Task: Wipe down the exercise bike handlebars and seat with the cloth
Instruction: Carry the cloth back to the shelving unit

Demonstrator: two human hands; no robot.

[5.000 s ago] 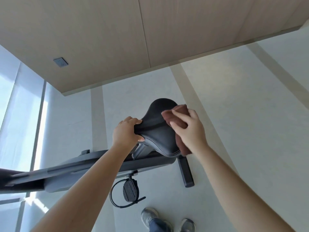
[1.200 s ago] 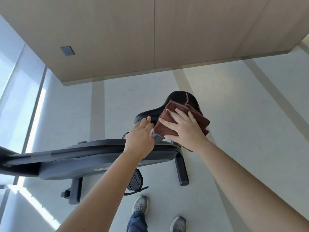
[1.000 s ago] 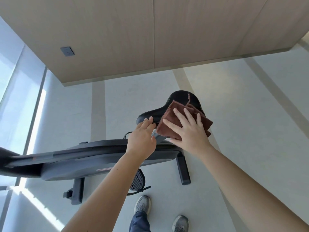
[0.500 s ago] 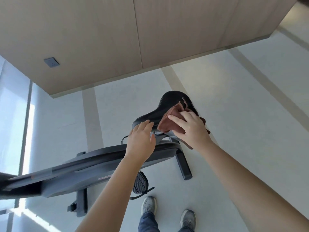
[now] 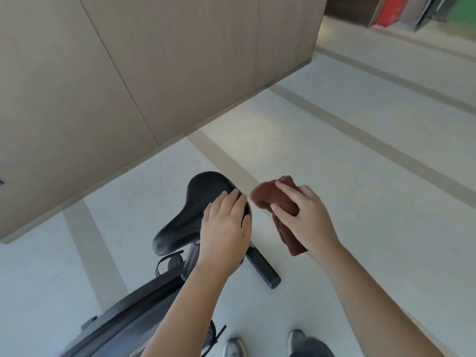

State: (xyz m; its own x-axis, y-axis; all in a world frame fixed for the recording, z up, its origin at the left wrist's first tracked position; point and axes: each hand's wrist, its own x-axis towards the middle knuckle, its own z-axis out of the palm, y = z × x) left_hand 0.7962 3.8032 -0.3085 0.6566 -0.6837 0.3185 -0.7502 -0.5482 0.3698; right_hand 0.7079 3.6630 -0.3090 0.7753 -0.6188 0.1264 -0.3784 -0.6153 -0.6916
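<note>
We see one black seat (image 5: 195,210) on the exercise bike, its narrow nose pointing down-left and its wide end up toward the wall panels (image 5: 154,60). Our left hand (image 5: 226,228) lies flat on the seat's right edge, fingers straight and close together, thumb against the side. Our right hand (image 5: 306,217) grips the one brown cloth (image 5: 273,199), fingers and thumb curled round the bunched fabric. A fold of the cloth hangs below the palm. The cloth is held in the air just to the right of the seat, apart from it, with a strip of pale floor (image 5: 334,155) showing between the cloth and the left fingertips.

Under the seat a dark post runs down to the bike frame (image 5: 134,313), which slants toward the lower left. One black stabiliser bar (image 5: 262,269) rests on the floor below the hands, and one strap loop (image 5: 167,264) shows beside the post.

At the bottom edge we count two grey shoes (image 5: 233,347), the second (image 5: 296,338) to the right of the first, both on the floor.

At the upper right a shelf (image 5: 412,24) holds blurred upright things, one red and one green. We cannot tell what they are.
</note>
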